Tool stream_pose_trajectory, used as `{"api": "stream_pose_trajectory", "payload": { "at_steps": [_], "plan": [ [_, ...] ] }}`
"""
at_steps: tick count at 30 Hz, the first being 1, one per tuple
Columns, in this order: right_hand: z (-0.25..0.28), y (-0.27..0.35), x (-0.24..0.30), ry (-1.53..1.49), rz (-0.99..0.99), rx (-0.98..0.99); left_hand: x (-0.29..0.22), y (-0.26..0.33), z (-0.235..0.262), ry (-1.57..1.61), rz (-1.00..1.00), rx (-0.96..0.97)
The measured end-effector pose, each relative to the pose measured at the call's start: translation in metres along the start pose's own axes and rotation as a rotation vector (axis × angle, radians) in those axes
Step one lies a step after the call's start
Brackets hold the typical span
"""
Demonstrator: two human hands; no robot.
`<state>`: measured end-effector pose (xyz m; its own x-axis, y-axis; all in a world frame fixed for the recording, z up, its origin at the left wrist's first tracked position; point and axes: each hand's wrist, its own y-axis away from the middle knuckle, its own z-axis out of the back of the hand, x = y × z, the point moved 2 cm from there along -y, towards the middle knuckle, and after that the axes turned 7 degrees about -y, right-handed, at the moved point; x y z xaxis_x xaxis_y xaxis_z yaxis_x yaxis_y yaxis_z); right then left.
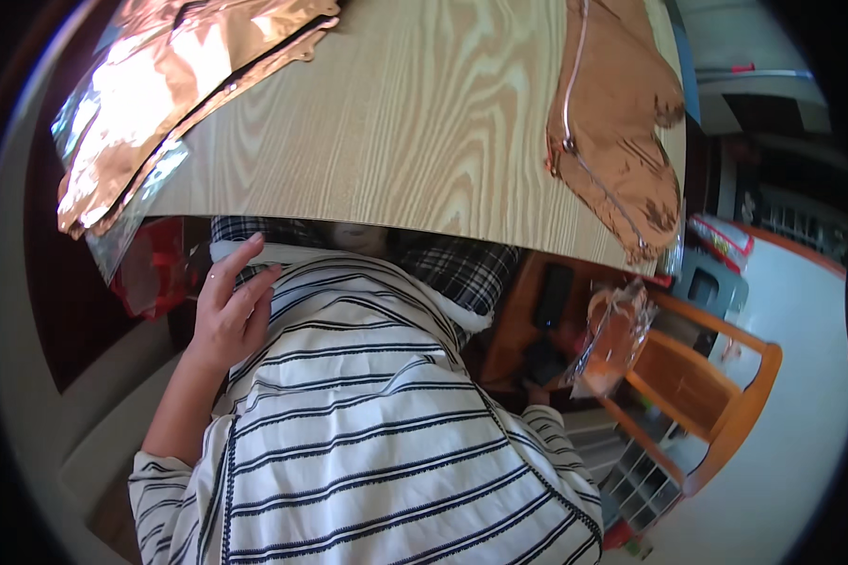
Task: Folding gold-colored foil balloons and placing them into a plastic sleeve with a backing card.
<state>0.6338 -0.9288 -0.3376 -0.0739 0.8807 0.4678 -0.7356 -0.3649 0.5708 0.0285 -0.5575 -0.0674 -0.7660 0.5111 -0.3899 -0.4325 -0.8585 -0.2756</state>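
Note:
My left hand is raised in front of my body, just below the near edge of the table. Its fingers are loosely bent and apart, with nothing in them. My right hand is down at my right side, by a wooden chair. Its fingers are lost in shadow next to a dark object whose kind I cannot make out. On the table's left lies a pile of shiny rose-gold foil, flat like deflated balloons. A copper foil piece of similar look lies at the right, crossed by a pale cord.
The wood-grain table spans the far side. A clear plastic bag with orange contents sits by the wooden chair at right. A red bag hangs below the table's left end. Plaid cloth covers my lap.

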Motion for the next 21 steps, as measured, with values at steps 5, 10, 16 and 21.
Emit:
{"api": "stream_pose_trajectory", "payload": {
  "at_steps": [5, 10, 16, 21],
  "plan": [
    [0.004, -0.031, 0.003, -0.067, 0.153, -0.046, -0.011, 0.004, -0.001, -0.003, 0.038, -0.005],
    [-0.005, -0.026, 0.034, -0.059, 0.042, -0.020, -0.015, 0.001, 0.002, -0.023, 0.018, 0.040],
    [0.006, -0.025, 0.042, -0.050, 0.078, -0.098, -0.019, 0.002, -0.001, -0.027, 0.014, -0.013],
    [0.004, -0.027, 0.035, -0.030, 0.124, -0.134, -0.021, 0.000, -0.003, -0.021, 0.008, -0.009]
  ]
}}
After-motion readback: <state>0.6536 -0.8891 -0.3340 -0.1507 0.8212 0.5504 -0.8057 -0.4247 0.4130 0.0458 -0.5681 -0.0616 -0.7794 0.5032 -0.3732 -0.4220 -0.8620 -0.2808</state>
